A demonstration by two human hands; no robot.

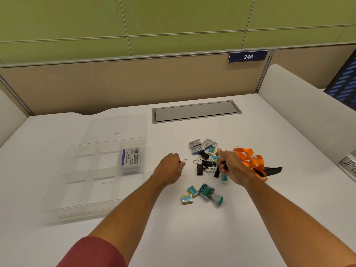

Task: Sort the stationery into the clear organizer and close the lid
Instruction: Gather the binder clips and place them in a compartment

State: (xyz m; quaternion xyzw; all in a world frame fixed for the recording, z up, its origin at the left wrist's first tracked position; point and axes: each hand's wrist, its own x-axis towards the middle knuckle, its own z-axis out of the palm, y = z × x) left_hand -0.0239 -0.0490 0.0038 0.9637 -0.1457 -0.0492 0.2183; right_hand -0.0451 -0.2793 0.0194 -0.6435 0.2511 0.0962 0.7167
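Observation:
A clear organizer (63, 191) with several compartments lies at the left, and a white-and-purple box (131, 159) sits in its far right compartment. Its clear lid (117, 124) lies flat behind it. My left hand (169, 168) grips a black binder clip whose wire handle (184, 161) sticks out past the fingers. My right hand (230, 164) holds black binder clips at the right side of a pile of binder clips (205, 164). Grey staple boxes (202, 144), blue erasers (189, 194), a teal stamp (211, 193) and an orange lanyard (252, 160) lie around.
A grey cable hatch (196, 111) is set into the white desk behind the pile. Beige partition walls close the back, and white side panels (300, 105) stand left and right. A printed sheet (349, 164) lies at the right edge.

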